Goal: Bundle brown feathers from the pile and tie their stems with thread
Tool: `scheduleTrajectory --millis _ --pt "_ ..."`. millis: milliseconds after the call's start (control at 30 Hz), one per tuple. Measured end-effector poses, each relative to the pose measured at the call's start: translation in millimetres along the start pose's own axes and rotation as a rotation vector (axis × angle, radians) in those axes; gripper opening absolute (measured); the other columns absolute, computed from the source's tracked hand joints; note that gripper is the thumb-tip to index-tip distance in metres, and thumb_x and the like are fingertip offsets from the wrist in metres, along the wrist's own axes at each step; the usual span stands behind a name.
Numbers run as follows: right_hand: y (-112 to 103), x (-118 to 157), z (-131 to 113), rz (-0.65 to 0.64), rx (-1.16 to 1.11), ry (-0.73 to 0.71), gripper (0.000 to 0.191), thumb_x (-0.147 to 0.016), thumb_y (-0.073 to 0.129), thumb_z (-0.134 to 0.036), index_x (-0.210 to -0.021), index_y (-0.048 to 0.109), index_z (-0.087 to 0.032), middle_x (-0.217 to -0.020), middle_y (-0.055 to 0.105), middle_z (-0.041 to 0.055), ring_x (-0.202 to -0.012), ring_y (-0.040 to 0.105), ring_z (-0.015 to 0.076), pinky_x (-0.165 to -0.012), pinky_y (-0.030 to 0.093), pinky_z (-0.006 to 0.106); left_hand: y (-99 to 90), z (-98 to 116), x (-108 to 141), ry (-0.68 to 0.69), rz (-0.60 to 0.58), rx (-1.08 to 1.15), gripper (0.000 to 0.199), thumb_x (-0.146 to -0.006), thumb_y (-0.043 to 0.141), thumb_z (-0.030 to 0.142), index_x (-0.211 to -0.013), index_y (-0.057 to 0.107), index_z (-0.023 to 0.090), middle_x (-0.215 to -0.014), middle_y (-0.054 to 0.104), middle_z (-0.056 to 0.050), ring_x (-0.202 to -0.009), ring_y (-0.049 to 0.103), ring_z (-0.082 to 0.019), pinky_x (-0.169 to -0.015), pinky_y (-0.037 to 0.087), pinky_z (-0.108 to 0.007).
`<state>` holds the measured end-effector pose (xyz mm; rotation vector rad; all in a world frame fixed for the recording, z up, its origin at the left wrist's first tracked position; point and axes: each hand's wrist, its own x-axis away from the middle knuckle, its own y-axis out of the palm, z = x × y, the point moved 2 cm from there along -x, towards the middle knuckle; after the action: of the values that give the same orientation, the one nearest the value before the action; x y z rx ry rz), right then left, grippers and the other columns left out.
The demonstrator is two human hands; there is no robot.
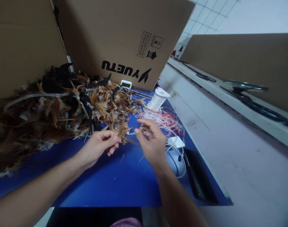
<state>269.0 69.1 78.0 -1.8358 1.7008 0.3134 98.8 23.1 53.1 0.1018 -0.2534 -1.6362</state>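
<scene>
My left hand [103, 145] is closed in a pinch, thumb against forefinger, at the base of a small tuft of brown feathers [122, 130]. The exact grip point is partly hidden by the fingertips. To its right, my right hand [152, 138] hovers above the blue table [106, 183]; its thumb and forefinger are apart, the other fingers loosely curled, and nothing shows between them. Behind both hands spreads a large heap of brown and black feathers [56, 110]. Tangled white and red strings [168, 121] lie just beyond the right hand.
A white spool [158, 99] stands behind the strings. A white adapter with a cable [177, 142] and a dark phone-like slab [200, 176] lie on the right. Cardboard boxes [120, 34] wall the back, with a small white digital display [126, 84] before them.
</scene>
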Motion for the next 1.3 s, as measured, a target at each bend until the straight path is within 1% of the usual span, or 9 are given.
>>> scheduleTrajectory --millis 133,200,433,567,700,800,867,1067,1300 --pt "9 1 8 -0.218 -0.145 0.056 0.034 -0.083 0.058 -0.017 -0.115 0.058 -0.027 -0.115 0.059 0.0058 -0.083 0.060 0.0133 -0.064 0.053 0.025 0.6 -1 0 -0.044 -0.051 0.023 0.022 -0.078 0.068 0.033 -0.068 0.065 0.013 -0.057 0.056 0.002 -0.043 0.045 -0.004 -0.042 0.035 -0.017" --pt "13 3 9 -0.261 -0.153 0.050 0.034 -0.085 0.057 -0.018 -0.117 0.058 -0.027 -0.114 0.062 0.0049 -0.089 0.062 0.0145 -0.071 0.054 0.027 0.5 -2 0 -0.056 -0.062 0.023 0.021 -0.077 0.069 0.032 -0.069 0.065 0.013 -0.057 0.056 0.002 -0.043 0.045 -0.004 -0.042 0.035 -0.017" --pt "10 5 3 -0.195 0.003 -0.028 0.014 -0.087 0.055 -0.020 -0.090 0.069 -0.021 -0.086 0.071 0.0022 -0.079 0.066 0.0144 -0.076 0.052 0.028 1.4 -5 1 -0.094 -0.116 0.004 0.023 -0.077 0.069 0.034 -0.070 0.066 0.012 -0.057 0.057 0.002 -0.043 0.045 -0.004 -0.041 0.034 -0.016" --pt "1 -1 7 -0.067 -0.039 0.110 0.013 -0.087 0.056 -0.024 -0.093 0.066 -0.020 -0.080 0.072 0.0026 -0.070 0.065 0.0139 -0.066 0.051 0.027 1.9 -3 1 -0.098 -0.098 0.031 0.023 -0.076 0.070 0.033 -0.068 0.065 0.012 -0.056 0.056 0.002 -0.042 0.044 -0.003 -0.041 0.034 -0.016" --pt "-7 -10 13 0.079 -0.313 0.271 0.010 -0.084 0.059 -0.027 -0.090 0.059 -0.018 -0.072 0.071 0.0018 -0.057 0.062 0.0119 -0.050 0.046 0.023 1.6 -3 1 -0.103 -0.070 0.078 0.022 -0.075 0.071 0.032 -0.067 0.065 0.012 -0.055 0.056 0.002 -0.041 0.043 -0.003 -0.041 0.033 -0.016" --pt "-6 -12 12 0.035 -0.537 0.322 0.007 -0.082 0.062 -0.025 -0.085 0.058 -0.020 -0.076 0.070 0.0015 -0.063 0.063 0.0124 -0.053 0.047 0.023 0.9 -2 0 -0.099 -0.054 0.107 0.022 -0.076 0.070 0.033 -0.069 0.065 0.013 -0.056 0.057 0.002 -0.042 0.043 -0.003 -0.041 0.034 -0.016" --pt "-4 -10 8 -0.018 -0.571 0.296 0.005 -0.078 0.066 -0.022 -0.081 0.063 -0.020 -0.083 0.068 0.0013 -0.067 0.061 0.0112 -0.059 0.048 0.024 0.1 -2 0 -0.088 -0.031 0.107 0.022 -0.077 0.069 0.034 -0.070 0.065 0.013 -0.056 0.057 0.002 -0.042 0.044 -0.003 -0.042 0.034 -0.016" --pt "8 6 -6 -0.173 -0.500 0.278 0.007 -0.073 0.071 -0.020 -0.080 0.070 -0.023 -0.072 0.065 -0.0022 -0.060 0.058 0.0091 -0.058 0.049 0.022 -1.8 -3 -3 -0.025 0.068 0.031 0.024 -0.077 0.068 0.035 -0.069 0.064 0.013 -0.059 0.059 0.002 -0.045 0.046 -0.005 -0.044 0.037 -0.017" --pt "15 12 -7 -0.139 -0.363 0.247 0.008 -0.075 0.068 -0.017 -0.082 0.070 -0.022 -0.079 0.069 -0.0006 -0.072 0.064 0.0121 -0.069 0.052 0.024 -2.1 -4 -2 0.037 0.100 -0.100 0.026 -0.078 0.066 0.037 -0.067 0.065 0.013 -0.057 0.060 0.000 -0.046 0.049 -0.007 -0.044 0.039 -0.019"
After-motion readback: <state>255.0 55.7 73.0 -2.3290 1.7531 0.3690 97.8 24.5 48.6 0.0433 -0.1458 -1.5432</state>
